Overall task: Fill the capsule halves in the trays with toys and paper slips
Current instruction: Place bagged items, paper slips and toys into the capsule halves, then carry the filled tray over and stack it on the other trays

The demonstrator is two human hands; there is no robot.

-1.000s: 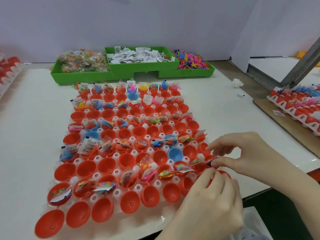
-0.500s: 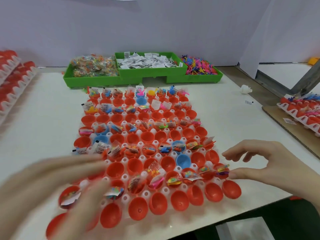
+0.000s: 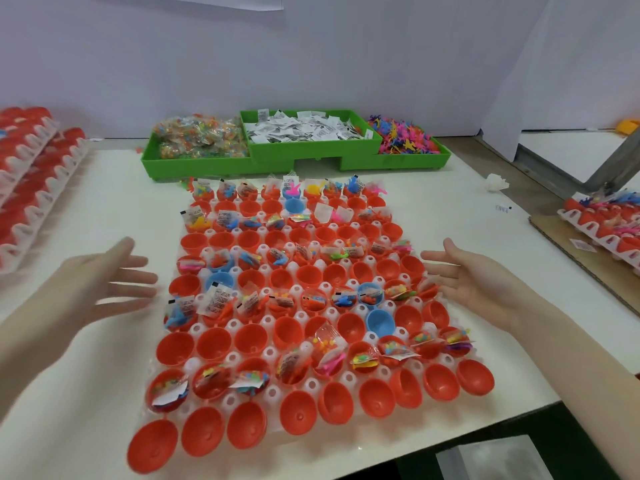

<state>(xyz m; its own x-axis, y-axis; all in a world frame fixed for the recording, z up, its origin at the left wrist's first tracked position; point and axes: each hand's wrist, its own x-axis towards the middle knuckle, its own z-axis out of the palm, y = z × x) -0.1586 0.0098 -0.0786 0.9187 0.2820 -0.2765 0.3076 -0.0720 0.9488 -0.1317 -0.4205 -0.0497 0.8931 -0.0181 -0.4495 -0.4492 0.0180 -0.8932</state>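
Your grip is wide on both sides, left hand [image 3: 114, 282] and right hand [image 3: 474, 282] empty; nudge the white plastic tray [image 3: 304, 386] and loose red capsule halves [image 3: 474, 375] may spill.

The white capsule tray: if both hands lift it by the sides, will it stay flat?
Probably not. The capsule tray looks like thin translucent plastic, so it may sag. Its capsule halves sit loosely and could tip out. The left hand and right hand flank it, open.

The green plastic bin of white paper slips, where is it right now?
In the head view, the green plastic bin of white paper slips sits at the table's far edge, behind the capsule tray, between the packet bin and the toy-figure bin.
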